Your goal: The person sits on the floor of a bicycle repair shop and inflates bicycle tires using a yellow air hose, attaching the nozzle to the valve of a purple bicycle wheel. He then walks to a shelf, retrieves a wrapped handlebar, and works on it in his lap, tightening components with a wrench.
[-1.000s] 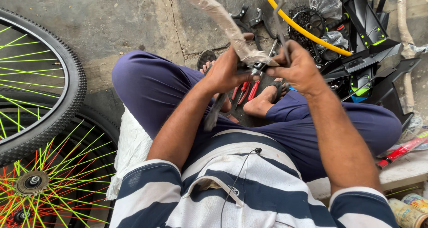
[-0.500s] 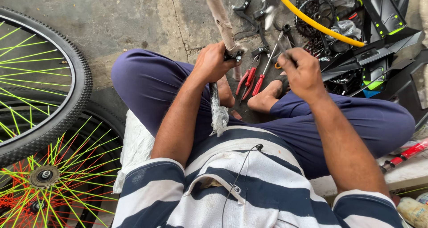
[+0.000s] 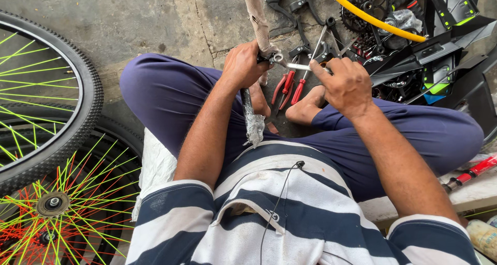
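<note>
**Wrapped bar and wrench over crossed legs**

Left hand (image 3: 243, 65) clamped around a paper-wrapped bar (image 3: 257, 16), just above the lap. Right hand (image 3: 346, 85) closed on a metal wrench (image 3: 295, 65), its head touching the clamp on the bar. Red-handled pliers (image 3: 287, 86) on the concrete below. Two wheels (image 3: 52, 141) with bright spokes at left.
</note>
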